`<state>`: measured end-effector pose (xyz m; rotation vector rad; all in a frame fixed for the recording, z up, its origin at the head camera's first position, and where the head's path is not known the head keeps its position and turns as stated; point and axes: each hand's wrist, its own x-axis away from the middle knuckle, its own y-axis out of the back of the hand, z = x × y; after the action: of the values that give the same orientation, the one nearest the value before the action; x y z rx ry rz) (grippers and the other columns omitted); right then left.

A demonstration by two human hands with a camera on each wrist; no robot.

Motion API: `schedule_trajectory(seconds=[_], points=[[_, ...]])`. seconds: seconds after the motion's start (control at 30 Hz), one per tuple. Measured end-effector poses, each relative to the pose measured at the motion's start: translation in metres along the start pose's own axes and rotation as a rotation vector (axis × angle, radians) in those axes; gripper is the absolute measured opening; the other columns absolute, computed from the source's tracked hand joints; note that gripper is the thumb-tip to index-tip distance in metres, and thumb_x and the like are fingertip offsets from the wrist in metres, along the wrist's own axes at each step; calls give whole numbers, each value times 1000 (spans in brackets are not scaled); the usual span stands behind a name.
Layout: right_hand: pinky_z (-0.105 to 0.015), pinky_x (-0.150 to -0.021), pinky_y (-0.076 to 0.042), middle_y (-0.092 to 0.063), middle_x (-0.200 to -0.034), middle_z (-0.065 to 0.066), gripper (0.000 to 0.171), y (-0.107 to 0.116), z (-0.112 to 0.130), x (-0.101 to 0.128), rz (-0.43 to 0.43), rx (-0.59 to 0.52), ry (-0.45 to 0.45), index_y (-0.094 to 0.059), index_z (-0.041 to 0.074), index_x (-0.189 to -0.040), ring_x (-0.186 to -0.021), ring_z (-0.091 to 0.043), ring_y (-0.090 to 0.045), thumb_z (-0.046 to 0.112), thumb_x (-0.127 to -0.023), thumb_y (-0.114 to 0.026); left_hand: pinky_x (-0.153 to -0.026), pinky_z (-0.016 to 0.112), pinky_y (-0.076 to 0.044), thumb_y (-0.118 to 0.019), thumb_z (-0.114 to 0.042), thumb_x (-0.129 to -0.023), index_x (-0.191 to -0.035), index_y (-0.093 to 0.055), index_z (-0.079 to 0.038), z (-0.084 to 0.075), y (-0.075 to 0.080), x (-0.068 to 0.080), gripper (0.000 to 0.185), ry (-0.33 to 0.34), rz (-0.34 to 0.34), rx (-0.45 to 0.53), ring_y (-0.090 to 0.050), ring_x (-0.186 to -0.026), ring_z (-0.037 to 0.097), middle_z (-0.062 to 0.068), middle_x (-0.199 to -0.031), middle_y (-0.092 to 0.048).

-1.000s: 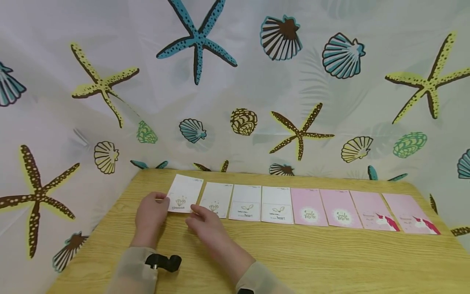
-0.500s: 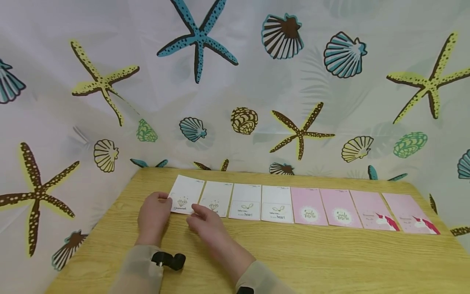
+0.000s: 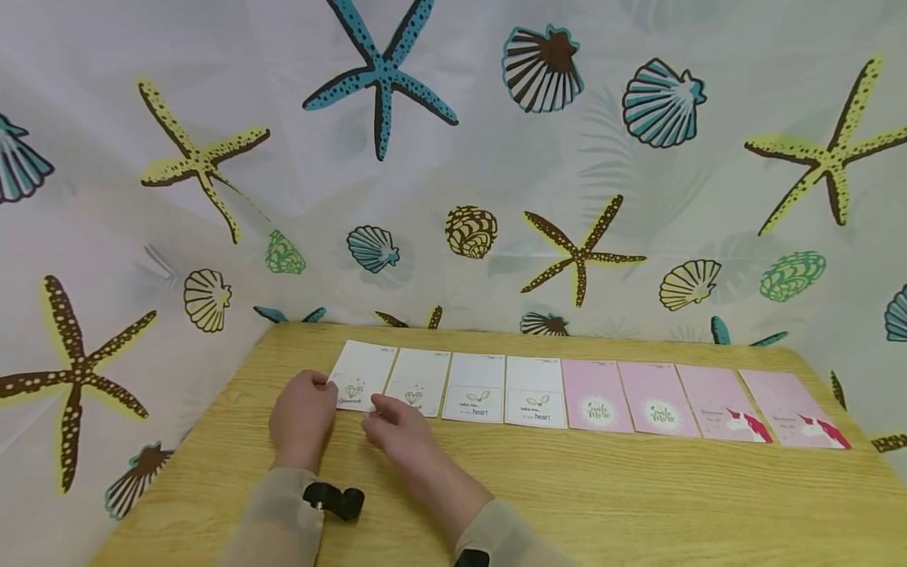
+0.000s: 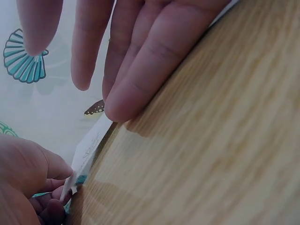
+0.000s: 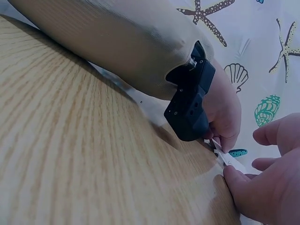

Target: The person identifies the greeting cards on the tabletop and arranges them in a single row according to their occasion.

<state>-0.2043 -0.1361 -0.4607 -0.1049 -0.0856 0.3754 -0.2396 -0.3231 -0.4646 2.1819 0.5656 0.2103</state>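
In the head view, a white card (image 3: pixel 363 370) with a gold diamond print lies at the left end of a row. My left hand (image 3: pixel 303 413) pinches its left edge between thumb and fingers; the left wrist view also shows my left hand (image 4: pixel 28 178) holding that edge. At the card's near right corner, my right hand (image 3: pixel 404 433) has its fingers loosely extended, with a fingertip on the table beside the card. A matching diamond card (image 3: pixel 420 374) lies just to the right, its lower left partly behind my right fingers.
Along the wooden table (image 3: pixel 602 504) the row continues with white winged-heart cards (image 3: pixel 475 378), pink "Smile More" cards (image 3: pixel 597 386) and pink unicorn cards (image 3: pixel 723 394). A patterned curtain (image 3: pixel 453 165) with starfish and shells hangs behind. A black wrist camera (image 3: pixel 333 500) sits on my left sleeve.
My left hand and the leftmost diamond card have shifted slightly right, bringing the card closer in line with its neighbour. My right hand has stayed almost still.
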Motion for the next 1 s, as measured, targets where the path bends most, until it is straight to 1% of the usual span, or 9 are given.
schedule_trajectory(seconds=[0.1, 0.23, 0.33, 0.43, 0.57, 0.73, 0.9, 1.0], points=[[-40, -112, -53, -63, -153, -21, 58, 0, 0, 0, 10, 9, 1, -55, -5, -158, -142, -29, -59, 12, -104, -69, -91, 63, -52, -54, -27, -110, -136, -66, 4, 2, 0, -2, 41, -10, -8, -13, -67, -117, 50, 29, -133, -67], [-42, -113, -52, -61, -154, -21, 57, 1, 1, 0, 18, 9, -4, -55, -5, -158, -144, -30, -57, 12, -105, -69, -89, 66, -52, -60, -31, -108, -139, -62, 3, 1, 1, -3, 47, -23, 17, -41, -64, -116, 55, 37, -138, -56], [-42, -113, -52, -61, -155, -22, 57, 1, 2, -1, 17, 2, -7, -56, -5, -157, -145, -30, -57, 12, -105, -69, -90, 67, -52, -64, -32, -106, -140, -61, 3, 0, 2, -1, 49, -37, 32, -75, -63, -115, 57, 39, -140, -49], [-41, -113, -52, -61, -155, -22, 57, 0, 1, -2, 21, 4, -8, -55, -5, -157, -144, -30, -58, 12, -105, -69, -89, 66, -52, -65, -30, -105, -137, -62, 4, -1, 2, 1, 47, -46, 22, -102, -64, -110, 57, 40, -138, -49], [-42, -113, -51, -60, -156, -21, 58, 0, 0, -2, 31, 5, -15, -54, -5, -158, -144, -29, -57, 12, -105, -68, -89, 66, -52, -65, -28, -105, -135, -63, 4, -1, 2, 2, 44, -42, 11, -117, -64, -109, 57, 40, -136, -49], [-41, -113, -51, -60, -156, -22, 58, 1, 0, -1, 31, 2, -9, -54, -6, -158, -146, -30, -57, 12, -105, -68, -89, 66, -53, -63, -28, -106, -136, -63, 4, -1, 0, 1, 43, -43, 21, -121, -65, -109, 56, 40, -138, -49], [-41, -111, -54, -61, -154, -23, 58, 3, 1, -1, 7, -11, 0, -54, -7, -157, -143, -31, -59, 10, -104, -68, -91, 67, -52, -61, -30, -108, -139, -61, 3, -4, -1, 0, 45, -52, 39, -102, -63, -114, 57, 40, -140, -48], [-40, -110, -54, -61, -154, -23, 58, 6, 2, 1, -11, -10, 1, -54, -8, -157, -140, -29, -61, 9, -103, -69, -95, 68, -51, -58, -32, -110, -144, -59, 3, -7, -2, 0, 48, -49, 57, -77, -60, -120, 57, 40, -144, -46]])
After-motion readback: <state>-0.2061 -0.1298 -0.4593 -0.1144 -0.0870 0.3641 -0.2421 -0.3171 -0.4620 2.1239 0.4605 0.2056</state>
